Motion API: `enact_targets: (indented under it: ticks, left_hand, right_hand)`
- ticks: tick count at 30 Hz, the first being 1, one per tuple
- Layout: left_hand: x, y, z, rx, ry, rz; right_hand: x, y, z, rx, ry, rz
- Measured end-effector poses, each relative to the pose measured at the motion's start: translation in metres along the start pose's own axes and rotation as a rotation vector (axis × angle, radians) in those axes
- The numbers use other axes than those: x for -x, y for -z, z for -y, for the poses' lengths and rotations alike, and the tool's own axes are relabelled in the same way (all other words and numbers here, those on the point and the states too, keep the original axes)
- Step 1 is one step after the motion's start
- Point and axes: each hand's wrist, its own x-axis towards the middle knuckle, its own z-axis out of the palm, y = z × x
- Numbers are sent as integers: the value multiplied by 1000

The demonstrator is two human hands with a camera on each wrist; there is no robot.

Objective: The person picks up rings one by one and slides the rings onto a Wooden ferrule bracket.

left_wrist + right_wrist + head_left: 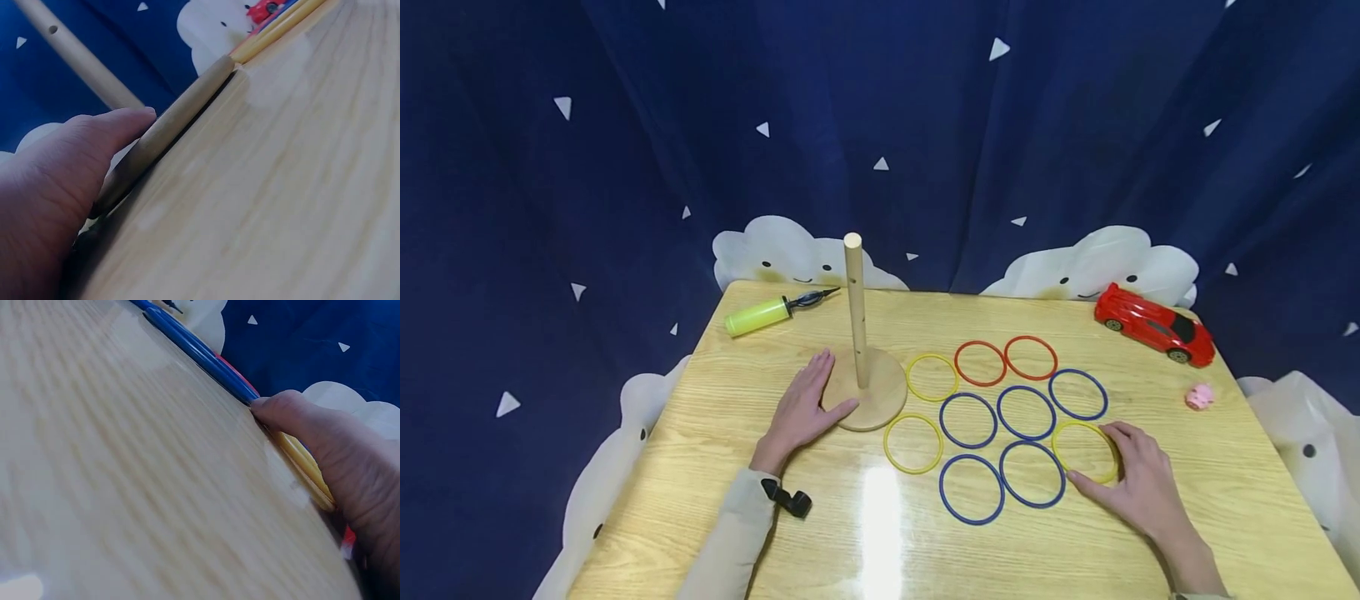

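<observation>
Here we see the left hand (801,408) lying flat on the pale wooden table (715,500), fingers straight and together, its thumb and the side of its palm touching the rim of the round wooden base (880,392) of an upright wooden peg (855,308). It grips nothing; the left wrist view shows the thumb (119,125) resting against the base's edge (175,125).

The right hand (1138,483) rests on the table at the right front, thumb and fingers spread and lightly curved round the near yellow plastic ring (1055,442), which lies flat on the wood. In the right wrist view a fingertip (281,409) presses against that ring's edge (306,469), just where a blue ring (194,350) meets it. We cannot tell whether the ring is lifted at all.

The other rings lie flat between the two hands: two more yellow ones (886,442) beside the base, two red ones (958,358) farther back, and five blue ones (942,492) in the middle and front, several touching one another.

At the back left of the table lies a yellow-green hand pump with a black nozzle (760,315). At the back right stands a red toy car (1153,323), and near it a small pink toy (1199,397). A dark blue curtain with white triangles and clouds (625,167) hangs behind.
</observation>
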Motion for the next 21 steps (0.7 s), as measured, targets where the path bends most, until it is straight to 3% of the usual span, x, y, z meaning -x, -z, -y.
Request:
enact_targets:
  ticks: [12, 21]
  left_hand:
    - [2, 2, 3, -23, 19, 17]
    - [4, 4, 2, -43, -10, 5]
  right_hand:
    - [0, 2, 3, 10, -24, -49]
    - [1, 6, 5, -52, -38, -70]
